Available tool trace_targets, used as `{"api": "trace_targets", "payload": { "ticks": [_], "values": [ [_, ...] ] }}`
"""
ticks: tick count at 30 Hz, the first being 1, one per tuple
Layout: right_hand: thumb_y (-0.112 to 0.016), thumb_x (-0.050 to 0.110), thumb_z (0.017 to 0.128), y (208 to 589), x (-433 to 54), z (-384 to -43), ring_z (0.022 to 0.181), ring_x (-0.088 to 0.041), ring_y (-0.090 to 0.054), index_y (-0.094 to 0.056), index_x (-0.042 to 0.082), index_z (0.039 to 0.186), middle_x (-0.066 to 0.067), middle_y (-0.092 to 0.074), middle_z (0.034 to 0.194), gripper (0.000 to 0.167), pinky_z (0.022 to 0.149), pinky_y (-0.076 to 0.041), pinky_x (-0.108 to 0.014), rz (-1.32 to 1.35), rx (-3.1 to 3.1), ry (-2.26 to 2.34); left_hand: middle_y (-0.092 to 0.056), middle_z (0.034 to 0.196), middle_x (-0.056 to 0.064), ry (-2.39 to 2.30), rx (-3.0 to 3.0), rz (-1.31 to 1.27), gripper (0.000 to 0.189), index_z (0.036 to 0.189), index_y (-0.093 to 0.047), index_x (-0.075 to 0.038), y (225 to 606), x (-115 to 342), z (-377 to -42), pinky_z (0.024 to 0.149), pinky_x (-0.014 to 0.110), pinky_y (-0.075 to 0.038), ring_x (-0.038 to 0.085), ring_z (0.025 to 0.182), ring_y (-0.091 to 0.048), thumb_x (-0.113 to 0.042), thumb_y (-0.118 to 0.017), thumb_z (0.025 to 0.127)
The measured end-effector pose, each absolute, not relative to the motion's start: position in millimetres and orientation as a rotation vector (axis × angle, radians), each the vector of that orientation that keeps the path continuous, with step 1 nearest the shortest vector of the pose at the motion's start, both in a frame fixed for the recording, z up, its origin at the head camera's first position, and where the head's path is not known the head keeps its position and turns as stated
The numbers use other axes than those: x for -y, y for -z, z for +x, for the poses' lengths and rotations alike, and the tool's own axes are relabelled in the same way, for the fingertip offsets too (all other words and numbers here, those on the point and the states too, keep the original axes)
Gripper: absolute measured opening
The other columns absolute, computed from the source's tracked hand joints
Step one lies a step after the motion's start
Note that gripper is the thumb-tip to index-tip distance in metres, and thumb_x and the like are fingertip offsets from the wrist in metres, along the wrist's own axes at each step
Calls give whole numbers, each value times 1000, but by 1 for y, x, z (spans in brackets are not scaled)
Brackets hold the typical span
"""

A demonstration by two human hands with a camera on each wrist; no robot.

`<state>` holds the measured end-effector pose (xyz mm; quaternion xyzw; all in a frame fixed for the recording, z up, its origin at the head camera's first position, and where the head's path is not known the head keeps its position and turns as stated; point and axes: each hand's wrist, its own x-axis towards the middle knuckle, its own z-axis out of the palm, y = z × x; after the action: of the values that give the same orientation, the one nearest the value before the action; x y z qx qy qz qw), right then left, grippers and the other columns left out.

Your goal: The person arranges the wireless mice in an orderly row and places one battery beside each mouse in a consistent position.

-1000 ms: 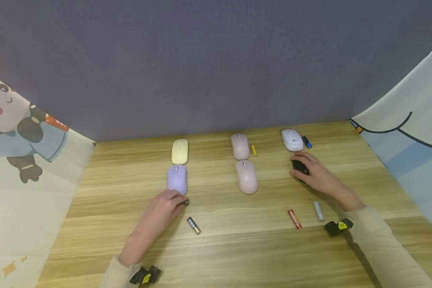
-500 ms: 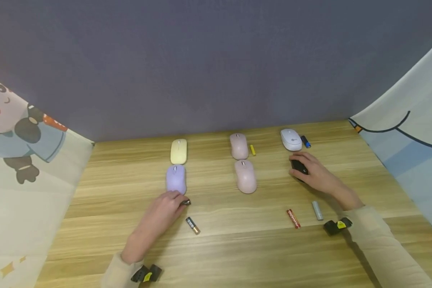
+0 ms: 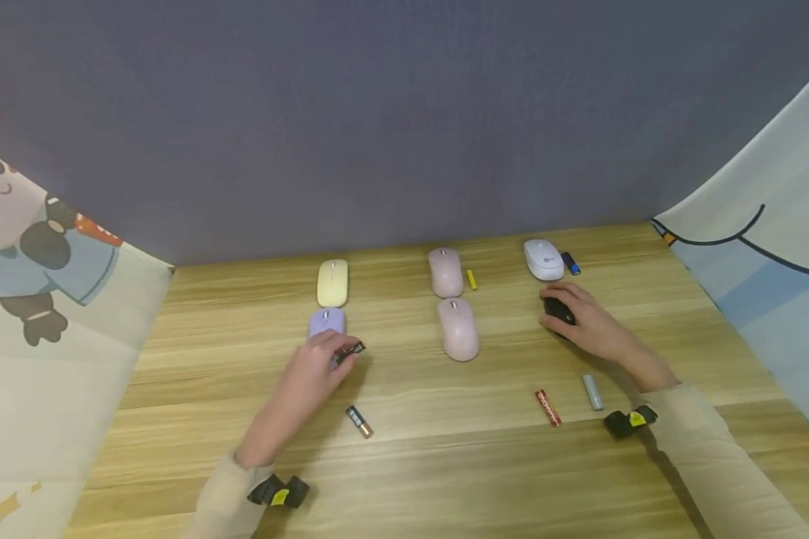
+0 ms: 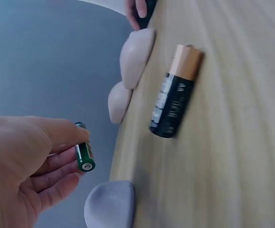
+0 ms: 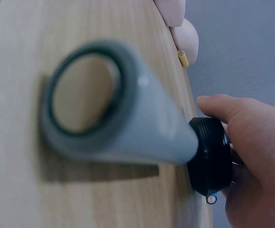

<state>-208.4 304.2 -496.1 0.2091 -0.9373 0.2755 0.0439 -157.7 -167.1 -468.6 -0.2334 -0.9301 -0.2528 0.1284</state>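
My left hand (image 3: 308, 374) pinches a small green battery (image 4: 85, 154) between thumb and fingers, its tip sticking out to the right. It hangs over the near end of a purple mouse (image 3: 326, 320), which it partly hides in the head view. A black and copper battery (image 3: 359, 421) marked AA lies nearer on the table. My right hand (image 3: 596, 329) grips a black mouse (image 3: 558, 308), thumb and fingers along its sides; the palm covers its near end. In front of that wrist lie a grey battery (image 3: 592, 392) and a red battery (image 3: 548, 408).
Behind the purple mouse sits a yellow mouse (image 3: 333, 283). Two pink mice stand one behind the other mid-table, the nearer pink mouse (image 3: 458, 329) beyond a yellow battery (image 3: 471, 279). A white mouse (image 3: 543, 259) and a blue-black battery (image 3: 570, 263) lie near the grey back panel (image 3: 404, 127).
My left hand has risen and moved forward over the purple mouse, carrying the green battery from the table beside it. My right hand stays on the black mouse. The head view has shifted slightly.
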Motion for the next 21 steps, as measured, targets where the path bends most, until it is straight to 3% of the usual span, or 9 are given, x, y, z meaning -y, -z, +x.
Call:
{"api": "trace_targets", "payload": {
  "ticks": [5,14,21],
  "values": [
    [-70,19,100,497,-305,-209,136,-52,-41,-52,-2,142,-28,-42,150,51,101,-43,-70,633,2864,-843,-74,94,10,829,2681,-621,17,105,-75,0,460,163,-171,70,31,-63,21,82,-70,-5,-78,89],
    [-71,17,99,496,-305,-209,135,-51,-42,-54,-3,140,-27,-43,149,49,101,-44,-70,641,2847,-870,-74,92,15,952,2679,-576,15,103,-75,4,445,155,-199,71,37,-64,26,80,-73,-4,-76,90],
    [-71,18,98,497,-304,-210,133,-50,-43,-55,-2,140,-27,-44,148,49,98,-45,-69,647,2842,-858,-76,98,17,1118,2780,-408,20,110,-74,4,435,151,-220,78,39,-64,30,89,-74,-9,-73,94]
  ]
}}
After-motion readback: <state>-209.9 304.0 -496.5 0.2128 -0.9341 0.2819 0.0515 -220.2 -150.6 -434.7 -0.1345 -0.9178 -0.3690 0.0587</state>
